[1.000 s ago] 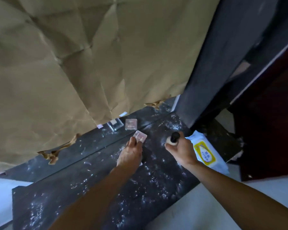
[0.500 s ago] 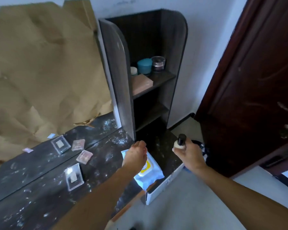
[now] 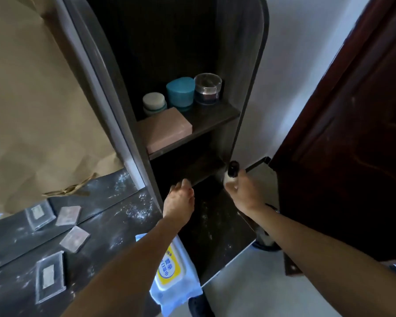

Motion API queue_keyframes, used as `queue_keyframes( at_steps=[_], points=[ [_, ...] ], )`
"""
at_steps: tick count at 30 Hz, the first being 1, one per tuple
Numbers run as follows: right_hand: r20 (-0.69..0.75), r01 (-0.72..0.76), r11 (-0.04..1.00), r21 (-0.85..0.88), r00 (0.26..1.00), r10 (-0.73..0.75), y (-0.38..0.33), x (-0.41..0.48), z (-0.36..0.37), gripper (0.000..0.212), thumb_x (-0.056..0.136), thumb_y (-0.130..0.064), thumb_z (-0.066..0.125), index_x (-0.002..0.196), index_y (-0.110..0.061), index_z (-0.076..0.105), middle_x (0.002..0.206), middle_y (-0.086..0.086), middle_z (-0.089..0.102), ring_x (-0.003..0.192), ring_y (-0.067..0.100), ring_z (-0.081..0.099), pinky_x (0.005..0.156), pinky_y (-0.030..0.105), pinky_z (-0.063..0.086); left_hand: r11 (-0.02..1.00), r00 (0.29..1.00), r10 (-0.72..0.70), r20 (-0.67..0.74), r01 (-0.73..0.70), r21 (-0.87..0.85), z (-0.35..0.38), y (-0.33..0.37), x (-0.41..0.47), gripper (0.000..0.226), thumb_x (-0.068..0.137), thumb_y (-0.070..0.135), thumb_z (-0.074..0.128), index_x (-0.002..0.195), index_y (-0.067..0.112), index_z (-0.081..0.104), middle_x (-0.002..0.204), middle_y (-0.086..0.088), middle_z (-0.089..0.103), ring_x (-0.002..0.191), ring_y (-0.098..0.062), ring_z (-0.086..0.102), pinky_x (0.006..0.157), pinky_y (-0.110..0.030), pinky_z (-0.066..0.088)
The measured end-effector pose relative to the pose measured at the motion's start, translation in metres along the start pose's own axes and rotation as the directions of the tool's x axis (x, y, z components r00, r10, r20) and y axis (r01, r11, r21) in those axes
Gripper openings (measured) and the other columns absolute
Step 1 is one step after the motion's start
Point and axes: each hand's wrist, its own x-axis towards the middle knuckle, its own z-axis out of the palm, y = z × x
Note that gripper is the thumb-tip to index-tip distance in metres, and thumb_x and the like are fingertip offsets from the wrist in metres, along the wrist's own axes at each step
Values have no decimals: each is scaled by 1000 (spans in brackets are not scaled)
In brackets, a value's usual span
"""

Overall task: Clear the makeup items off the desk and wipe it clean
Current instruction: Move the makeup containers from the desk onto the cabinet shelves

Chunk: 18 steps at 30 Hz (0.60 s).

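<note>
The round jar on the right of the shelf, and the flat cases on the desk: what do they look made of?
The round jar looks like clear glossy plastic or glass: its top is see-through and catches light, with a dark base. The flat cases seem to be clear acrylic-type plastic, with transparent rims around a pale insert. The desk looks like dark wood-grain laminate, dusted with white powder.

— Is the upper shelf (image 3: 217, 115) open for a hand?
— Barely. A pink box (image 3: 167, 131) fills its front left, and three jars (image 3: 181, 93) line the back.
— The lower shelf (image 3: 192, 168)?
— It looks bare and dark, with the left hand (image 3: 178, 202) just before its edge.
— And the desk (image 3: 114, 227)?
— Small cases (image 3: 50, 275) scatter its left; a wipes pack (image 3: 172, 277) covers the front edge.
</note>
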Motion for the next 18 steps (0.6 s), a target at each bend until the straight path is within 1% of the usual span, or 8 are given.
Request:
queue_keyframes(
  at_steps=[1,4,7,10,12,15,18],
  points=[
    [13,4,1000,-13,1000,-4,-2,17,6,28,90,-28,59,112,-13,51,94,8,64,88,28,64,72,38,51,1000,1000,-17,-8,17,9,5,-2,9,16,87,8,54,102,4,51,102,-14,60,98,-34,54,76,-40,44],
    [8,7,998,-66,1000,-7,-11,60,25,27,91,-27,58,110,-9,49,98,12,65,91,30,64,67,30,45,997,997,-68,-28,68,23,20,-7,31,18,86,9,57,103,4,52,105,-14,60,101,-33,54,79,-39,44],
    [12,14,997,-80,1000,-13,-19,92,46,28,91,-25,58,110,-7,49,101,14,65,94,30,64,67,27,41,995,993,-98,-69,100,24,29,-10,42,17,83,8,61,99,3,56,101,-16,61,99,-36,55,78,-42,46],
    [2,-4,997,-82,1000,5,-19,118,65,30,90,-25,59,110,-6,49,102,16,66,96,33,64,73,34,47,993,987,-115,-115,119,25,34,-11,48,15,81,5,63,96,4,61,99,-16,61,97,-36,55,75,-41,48],
    [-23,3,995,-99,1000,-6,-22,134,71,30,90,-26,58,111,-7,50,103,17,66,96,36,63,74,39,49,993,981,-116,-152,119,11,35,-11,50,16,78,2,64,93,5,64,95,-16,60,91,-37,56,70,-41,50],
    [-39,18,997,-75,999,-21,-25,156,76,28,90,-25,58,110,-6,54,103,19,67,97,37,63,75,41,49,990,964,-141,-226,139,-25,41,-9,48,20,73,-2,66,90,8,65,90,-15,58,82,-37,58,61,-39,52],
    [-20,-5,995,-95,1000,4,-24,173,84,26,91,-26,57,109,-8,59,107,16,67,102,33,63,79,41,51,982,931,-186,-313,172,-73,49,-3,42,27,75,-4,65,97,11,65,94,-16,56,79,-37,59,62,-38,53]
  ],
)
